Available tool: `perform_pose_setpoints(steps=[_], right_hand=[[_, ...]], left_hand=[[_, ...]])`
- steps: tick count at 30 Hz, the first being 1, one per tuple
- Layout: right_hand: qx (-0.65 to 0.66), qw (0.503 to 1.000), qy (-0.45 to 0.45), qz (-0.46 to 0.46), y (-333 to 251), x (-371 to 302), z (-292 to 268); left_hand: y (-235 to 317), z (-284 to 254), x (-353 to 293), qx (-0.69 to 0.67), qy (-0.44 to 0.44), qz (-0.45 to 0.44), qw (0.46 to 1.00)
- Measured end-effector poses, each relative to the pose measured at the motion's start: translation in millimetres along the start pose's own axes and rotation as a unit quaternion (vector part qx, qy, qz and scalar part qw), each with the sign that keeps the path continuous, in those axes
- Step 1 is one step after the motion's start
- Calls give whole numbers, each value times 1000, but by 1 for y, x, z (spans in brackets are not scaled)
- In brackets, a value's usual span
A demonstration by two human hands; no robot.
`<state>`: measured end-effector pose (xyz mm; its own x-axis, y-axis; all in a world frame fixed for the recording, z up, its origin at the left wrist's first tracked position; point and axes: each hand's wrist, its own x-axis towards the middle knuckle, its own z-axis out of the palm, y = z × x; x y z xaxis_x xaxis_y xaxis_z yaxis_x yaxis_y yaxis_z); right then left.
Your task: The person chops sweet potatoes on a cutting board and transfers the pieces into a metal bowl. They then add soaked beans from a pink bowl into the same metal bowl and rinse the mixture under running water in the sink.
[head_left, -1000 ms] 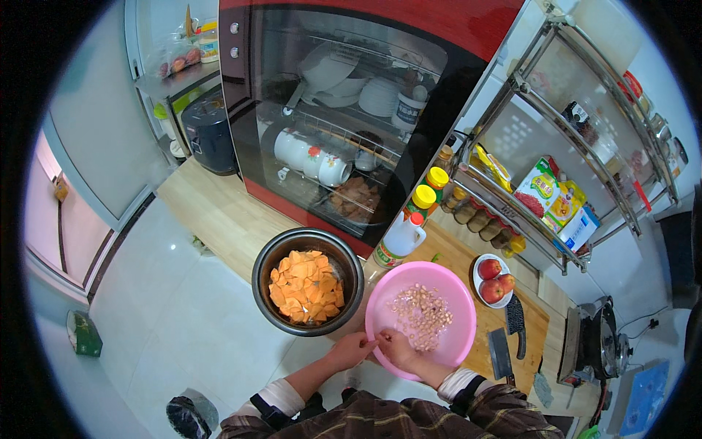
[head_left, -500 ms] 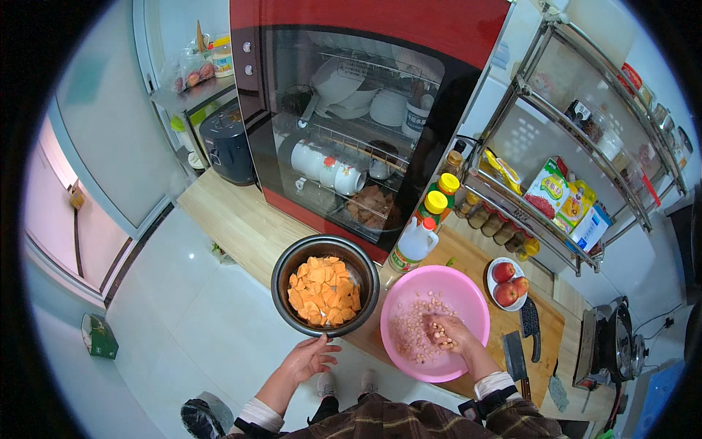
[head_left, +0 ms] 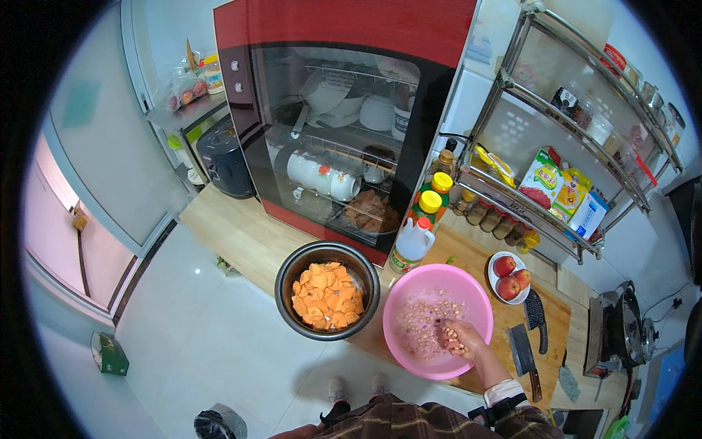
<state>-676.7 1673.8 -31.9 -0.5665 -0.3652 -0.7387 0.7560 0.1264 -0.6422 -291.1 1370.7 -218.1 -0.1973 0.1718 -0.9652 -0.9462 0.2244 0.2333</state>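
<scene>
My right hand (head_left: pixel 468 341) reaches into a pink plastic basin (head_left: pixel 393 345), its fingers curled around a handful of peanuts. More pale peanuts (head_left: pixel 420 323) lie scattered over the basin's bottom, seemingly in water. To the left of the basin stands a dark-rimmed metal pot (head_left: pixel 286 311) filled with orange sweet potato slices (head_left: pixel 327 296). My left hand is out of sight; only a little skin, perhaps of that arm, shows at the lower edge.
Right of the basin, a cleaver (head_left: pixel 521 349), a dark-bladed knife (head_left: pixel 536 311) and a plate of red apples (head_left: pixel 504 266) lie on a wooden board (head_left: pixel 559 322). Bottles (head_left: pixel 412 245) stand behind the basin. A dish cabinet (head_left: pixel 344 29) and metal rack (head_left: pixel 504 77) rise behind.
My left hand has left the pot's near rim and dropped out of view. My right hand stays in the basin, still with peanuts in it. The whole view has shifted slightly.
</scene>
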Motion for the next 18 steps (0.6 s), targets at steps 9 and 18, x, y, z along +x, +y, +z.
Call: perform_pose_setpoints(steps=[9, 18], right_hand=[[7, 1000, -1, 4, 5, 8, 19], [-17, 1000, 12, -2, 3, 5, 35]], left_hand=[[-27, 16, 36, 29, 65, 113, 991], [3, -7, 32, 319, 42, 345, 882]])
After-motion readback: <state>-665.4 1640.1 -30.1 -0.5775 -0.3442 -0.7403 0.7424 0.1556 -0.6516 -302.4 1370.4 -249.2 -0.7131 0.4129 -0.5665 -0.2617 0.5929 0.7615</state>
